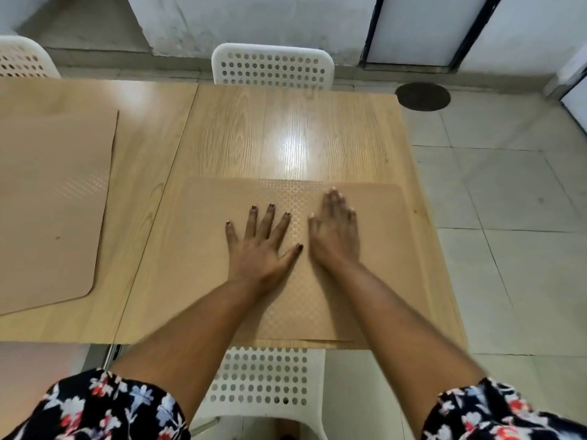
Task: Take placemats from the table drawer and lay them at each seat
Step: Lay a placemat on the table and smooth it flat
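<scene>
A tan placemat (197, 249) with a dotted texture lies flat on the near part of the wooden table (286, 134), its near edge at the table's front edge. My left hand (262, 242) rests palm down on the mat's middle, fingers spread. My right hand (335, 230) lies flat beside it on the same mat, fingers together and slightly blurred. Neither hand holds anything. A second tan placemat (50, 204) lies on the adjoining table section at the left, partly cut off by the frame. No drawer is in view.
A white perforated chair (273, 68) stands at the table's far side, another (266, 382) right below me at the near side, and a third (22, 58) at the far left. Tiled floor with a round drain cover (422, 96) lies to the right.
</scene>
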